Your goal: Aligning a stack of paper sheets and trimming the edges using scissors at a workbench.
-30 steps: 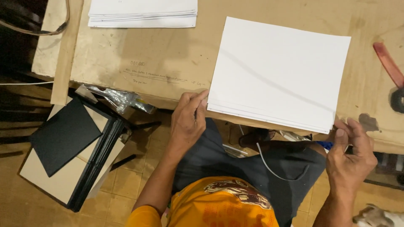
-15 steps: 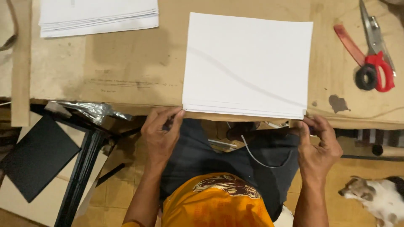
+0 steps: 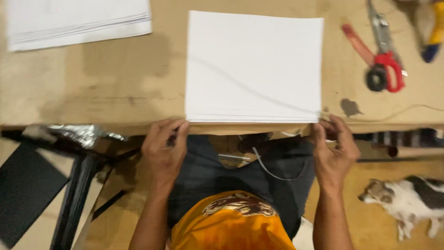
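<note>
Where the desk [image 3: 92, 92] meets its near edge at the centre of the frame, a stack of white sheets [image 3: 253, 65] lies flat, square-cornered, its layered edges showing along the bottom and a faint grey curve crossing its top sheet. The left hand [image 3: 164, 148] has its fingertips at the stack's lower left corner, the right hand [image 3: 335, 148] at the lower right; whether either grip pinches the sheets or only touches them I cannot tell. A second white pile [image 3: 74, 21] sits upper left. Red-handled scissors [image 3: 384, 55] lie upper right. A white and brown dog [image 3: 407, 199] stands on the floor, lower right.
</note>
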